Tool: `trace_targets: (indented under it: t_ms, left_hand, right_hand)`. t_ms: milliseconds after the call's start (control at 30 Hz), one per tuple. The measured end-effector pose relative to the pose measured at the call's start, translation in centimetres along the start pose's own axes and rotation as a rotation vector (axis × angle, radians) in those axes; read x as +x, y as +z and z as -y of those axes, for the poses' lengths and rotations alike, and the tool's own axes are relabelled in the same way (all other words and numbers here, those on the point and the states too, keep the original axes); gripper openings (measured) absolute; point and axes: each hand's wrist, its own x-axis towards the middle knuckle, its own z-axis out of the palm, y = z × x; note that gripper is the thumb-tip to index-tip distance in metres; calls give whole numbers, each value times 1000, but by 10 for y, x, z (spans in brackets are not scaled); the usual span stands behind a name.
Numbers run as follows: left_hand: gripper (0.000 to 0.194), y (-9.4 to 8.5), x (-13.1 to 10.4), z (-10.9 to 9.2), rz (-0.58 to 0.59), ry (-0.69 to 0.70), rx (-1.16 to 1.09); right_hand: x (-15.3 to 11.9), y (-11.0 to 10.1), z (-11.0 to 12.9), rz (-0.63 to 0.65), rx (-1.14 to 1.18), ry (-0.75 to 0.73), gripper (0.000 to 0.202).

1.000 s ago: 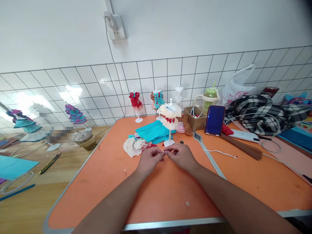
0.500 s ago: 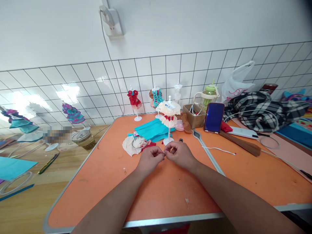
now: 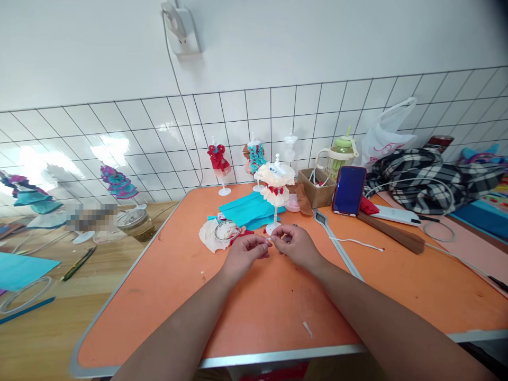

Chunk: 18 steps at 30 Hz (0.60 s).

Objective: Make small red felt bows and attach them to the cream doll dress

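Over the orange table, my left hand (image 3: 248, 253) and my right hand (image 3: 294, 246) meet fingertip to fingertip. Both are closed in a pinch around something small and pale, too tiny to name. Just behind them stands a miniature dress form (image 3: 277, 193) on a white stand, dressed in cream ruffles with a red flowered waist. Left of my hands lie cream crepe paper (image 3: 208, 237) and a roll of clear tape (image 3: 217, 230), with red scraps beside it. Turquoise paper sheets (image 3: 248, 210) lie behind.
More small dress forms, one in red (image 3: 218, 161) and one in turquoise (image 3: 256, 156), stand by the tiled wall. To the right are a cardboard box (image 3: 323, 194), a propped phone (image 3: 349, 190), a green-lidded bottle (image 3: 341, 153) and brown paper (image 3: 391, 233). A cutter (image 3: 78, 264) lies on the wooden table.
My fingertips have shifted slightly, and the left fingers look a little straighter. A thin pale scrap near the table's front edge looks longer and turned. Other things stay put.
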Motion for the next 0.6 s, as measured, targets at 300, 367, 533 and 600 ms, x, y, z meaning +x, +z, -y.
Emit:
trace_targets:
  t_ms: [300,367,533,600]
  left_hand:
    - [18,-4,-5,-5,116,171,-125]
    - [20,-4,-5,-7,20,171,-159]
    - [16,-9,0,-7,-73,110,-527]
    - [17,-13,1,-6,-82,80,-621]
  right_hand:
    - [4,-3,-6,-60,-251,-64,11]
    - [6,-5,-9,-67,-299,-73,11]
    - [8,-11,-12,-134,-324,-84,10]
    - [8,-17,-10,-205,-269,-80,10]
